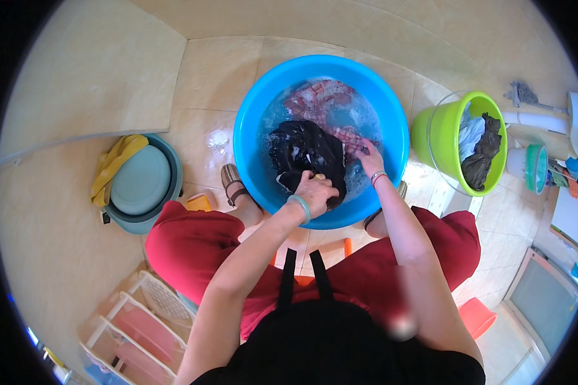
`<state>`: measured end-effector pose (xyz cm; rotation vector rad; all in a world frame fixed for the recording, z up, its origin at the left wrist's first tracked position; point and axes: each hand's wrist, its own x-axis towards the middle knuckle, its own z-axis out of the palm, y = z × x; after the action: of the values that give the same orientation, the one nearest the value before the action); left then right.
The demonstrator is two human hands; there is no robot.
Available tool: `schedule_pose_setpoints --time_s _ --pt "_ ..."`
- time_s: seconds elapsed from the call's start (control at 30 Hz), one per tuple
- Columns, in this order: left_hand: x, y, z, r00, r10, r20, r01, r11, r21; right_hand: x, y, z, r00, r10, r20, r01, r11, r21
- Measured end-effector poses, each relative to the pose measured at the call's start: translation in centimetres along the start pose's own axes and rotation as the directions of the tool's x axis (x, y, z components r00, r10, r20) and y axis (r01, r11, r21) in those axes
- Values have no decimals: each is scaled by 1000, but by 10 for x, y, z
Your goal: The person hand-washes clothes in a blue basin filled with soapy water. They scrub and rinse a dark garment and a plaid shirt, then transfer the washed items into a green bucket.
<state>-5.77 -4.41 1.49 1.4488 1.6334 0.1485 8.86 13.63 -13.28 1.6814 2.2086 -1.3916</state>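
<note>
centre of frame: we see the left hand (313,190) clenched on the black garment (305,147), which lies wet and bunched in the blue basin (250,135). right of centre: the right hand (370,158) has fingers bent against the red checked cloth (321,96); we cannot tell whether it grips. that cloth spreads through sudsy water (365,122) up the basin. upper right: we note a green bucket (446,138) holding light blue cloth (470,136) and dark cloth (483,154).

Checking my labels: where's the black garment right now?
Head view: the black garment lies in the blue basin, left of the right hand, with the left hand on its lower part.
</note>
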Motion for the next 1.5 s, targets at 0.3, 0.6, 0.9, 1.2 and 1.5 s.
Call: schedule_pose_setpoints --time_s 0.3,0.6,0.9,1.2,1.5 --pt "53 6 0 920 -25 390 -13 996 92 28 -50 13 991 -109 83 129 940 -316" --pt "86 -83 -7 970 -223 -94 239 945 223 15 -21 33 976 91 200 6 900 -436" --pt "32 -96 32 916 -381 126 349 911 221 -9 -24 0 993 45 -106 -20 974 227" --pt "38 -77 59 869 -491 -66 487 822 294 -80 -138 -81 990 74 117 -138 558 818" --pt "57 4 -12 931 -279 234 110 -397 -911 -138 -184 -135 955 -296 -29 217 627 748"
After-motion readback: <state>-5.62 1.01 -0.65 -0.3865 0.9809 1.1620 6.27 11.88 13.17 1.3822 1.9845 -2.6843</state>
